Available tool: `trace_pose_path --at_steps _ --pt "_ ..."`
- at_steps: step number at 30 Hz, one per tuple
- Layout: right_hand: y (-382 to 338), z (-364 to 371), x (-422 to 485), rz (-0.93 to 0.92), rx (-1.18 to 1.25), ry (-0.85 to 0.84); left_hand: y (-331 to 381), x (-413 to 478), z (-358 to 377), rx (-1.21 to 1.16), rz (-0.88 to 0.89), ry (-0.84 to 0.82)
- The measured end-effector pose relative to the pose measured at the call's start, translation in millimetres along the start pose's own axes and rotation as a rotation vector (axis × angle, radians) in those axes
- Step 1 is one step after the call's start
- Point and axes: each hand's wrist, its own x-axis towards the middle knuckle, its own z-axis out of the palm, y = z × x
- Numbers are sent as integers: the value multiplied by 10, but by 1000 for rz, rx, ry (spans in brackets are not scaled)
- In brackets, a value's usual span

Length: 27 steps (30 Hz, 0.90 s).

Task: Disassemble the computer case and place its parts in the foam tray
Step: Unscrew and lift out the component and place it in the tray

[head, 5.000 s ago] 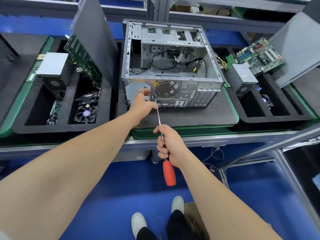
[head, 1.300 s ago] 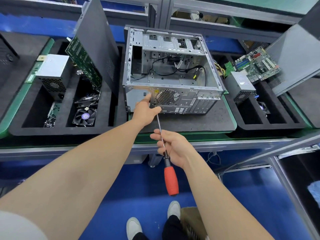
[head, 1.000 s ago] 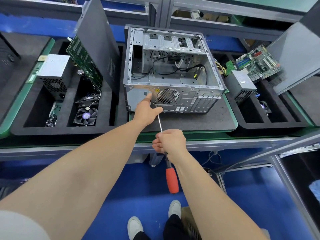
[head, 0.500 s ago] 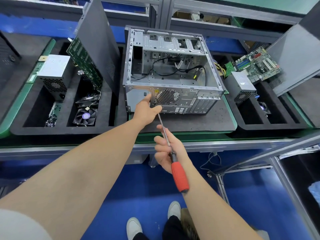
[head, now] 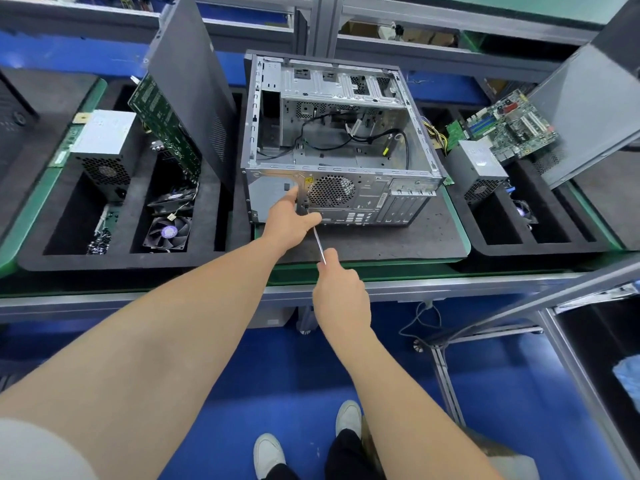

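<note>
The case (head: 339,143) is set on a dark mat (head: 398,242) in the middle of the counter (head: 467,287). Its open side is turned up and its rear panel faces the person. Loose black cables are seen inside it.

The left hand (head: 289,223) is placed against the rear panel just left of the fan grille. Its forefinger is laid straight on the metal and its thumb is spread toward the tool. Nothing is seen to be gripped by it.

The right hand (head: 341,292) is closed around the screwdriver (head: 319,245) just in front of the counter edge. Only the thin shaft is shown between the two hands, and the handle is covered by the fist. The tip is hidden behind the left hand. It is probably seated on a screw beside the grille.

The left tray (head: 121,261) is placed just beside the mat. A power supply (head: 104,147), two fans (head: 168,233), an upright green board (head: 162,123) and a dark side panel (head: 194,81) are held in it.

In the right tray (head: 540,249), on the other side of the mat, a second supply (head: 481,168) and a motherboard (head: 509,126) are kept. A grey panel (head: 588,116) is leaned at its far end.
</note>
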Motion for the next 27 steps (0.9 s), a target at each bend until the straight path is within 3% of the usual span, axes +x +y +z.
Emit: trace_pose_path --at_steps 1,3,7,9,13,15,19,21,23,25,27 --pt "10 10 -4 8 32 6 -5 -1 -8 9 6 -1" --pt "43 -42 40 98 327 -80 -13 -2 -21 16 23 -3" --pt "114 -165 111 413 1379 -538 0 13 -22 -26 34 -9" --pt "151 -180 90 524 1757 -677 9 7 -20 -37 28 -11" --pt "175 -129 49 508 2043 -868 14 5 -40 -17 6 -24" --pt "162 -101 52 444 1840 -754 11 6 -48 -11 -3 -35" --pt "81 -59 35 323 1018 -351 27 -11 -33 -13 -14 -35" --pt "43 -54 24 219 496 -143 32 -21 -28 -7 -14 -27" --pt "25 -7 -28 156 91 -41 28 -28 -36 4 -7 -27" --pt "49 32 -40 129 57 24 27 -23 -44 18 4 -36" --pt "79 -7 34 184 271 -29 27 -21 -50 19 11 -42"
